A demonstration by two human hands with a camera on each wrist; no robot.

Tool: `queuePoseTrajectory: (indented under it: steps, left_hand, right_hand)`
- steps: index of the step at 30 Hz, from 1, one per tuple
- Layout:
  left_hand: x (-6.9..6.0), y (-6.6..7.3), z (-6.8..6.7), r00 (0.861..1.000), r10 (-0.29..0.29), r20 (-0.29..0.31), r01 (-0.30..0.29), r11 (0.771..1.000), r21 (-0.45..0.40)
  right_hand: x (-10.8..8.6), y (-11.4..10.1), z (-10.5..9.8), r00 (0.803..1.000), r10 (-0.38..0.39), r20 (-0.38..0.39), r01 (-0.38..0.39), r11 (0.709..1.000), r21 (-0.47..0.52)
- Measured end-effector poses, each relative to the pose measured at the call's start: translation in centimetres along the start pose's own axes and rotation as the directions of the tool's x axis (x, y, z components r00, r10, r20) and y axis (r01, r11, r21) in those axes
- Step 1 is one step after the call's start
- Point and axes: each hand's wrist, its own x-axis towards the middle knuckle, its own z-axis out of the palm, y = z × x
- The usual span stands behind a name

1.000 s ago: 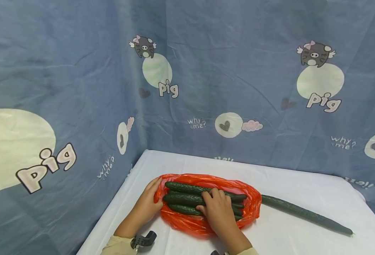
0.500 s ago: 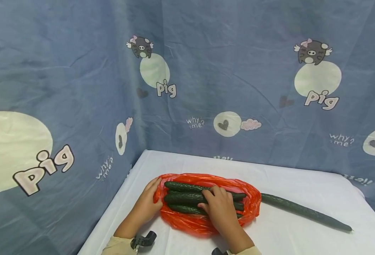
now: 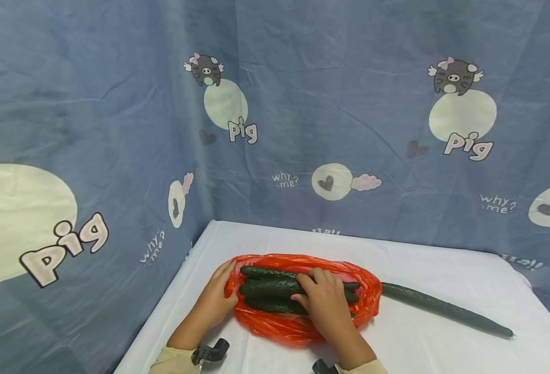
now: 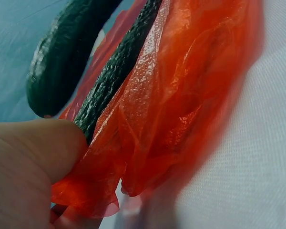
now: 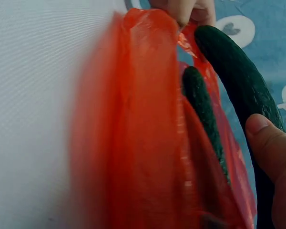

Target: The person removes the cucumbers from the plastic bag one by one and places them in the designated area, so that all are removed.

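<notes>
Several dark green cucumbers [image 3: 275, 306] lie side by side in an opened red plastic bag [image 3: 279, 331] on the table. My right hand [image 3: 327, 307] grips the middle cucumber [image 3: 270, 287] from above, thumb on the near side. In the right wrist view this cucumber [image 5: 243, 78] stands raised over another cucumber [image 5: 203, 105] in the bag. My left hand [image 3: 216, 302] holds the bag's left edge, and in the left wrist view its thumb [image 4: 52, 143] presses the red film with fingers partly hidden below. The right hand covers the cucumbers' right portions.
One long cucumber [image 3: 447, 310] lies outside the bag on the white tablecloth [image 3: 424, 343], its left end meeting the bag's right side. Blue printed curtains [image 3: 275, 130] rise behind and to the left of the table.
The right hand has shifted slightly and closed further round the middle cucumber, which sits a little higher. The left hand stays at the bag's edge. The head view has turned slightly.
</notes>
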Motion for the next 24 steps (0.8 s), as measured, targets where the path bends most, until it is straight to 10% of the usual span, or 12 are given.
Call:
queuePoseTrajectory:
  steps: [24]
  left_hand:
    - [0.1,-0.1,0.1,1.000,0.025,-0.009,-0.025,1.000,0.002]
  right_hand:
    - [-0.3,2.7,-3.6,0.993,0.069,-0.096,-0.071,0.997,-0.023]
